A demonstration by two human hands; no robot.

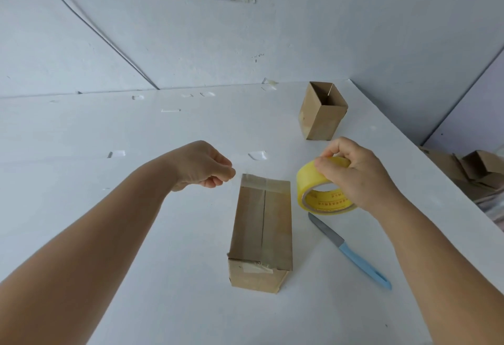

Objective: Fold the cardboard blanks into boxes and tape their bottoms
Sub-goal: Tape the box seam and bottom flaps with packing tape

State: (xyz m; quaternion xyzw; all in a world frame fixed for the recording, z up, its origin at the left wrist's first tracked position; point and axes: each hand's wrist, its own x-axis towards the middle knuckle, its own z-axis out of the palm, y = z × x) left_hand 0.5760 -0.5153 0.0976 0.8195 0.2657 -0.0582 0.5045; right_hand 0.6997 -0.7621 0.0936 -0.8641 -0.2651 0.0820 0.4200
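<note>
A tape roll (pixel 324 185) is held in the right hand (pixel 357 173), fingers curled over its top, just right of a box (pixel 261 231) lying on the white surface (pixel 163 276). The left hand (pixel 203 166) is closed in a pinching grip beside the box's far end; whether tape is pinched cannot be told. A knife (pixel 350 252) lies right of the box. A second box (pixel 321 111) stands open near the far right edge.

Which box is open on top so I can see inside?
The far box, standing upright behind the right hand. Its top is open and the inside shows. The near box between the hands has its upward face taped shut.
</note>
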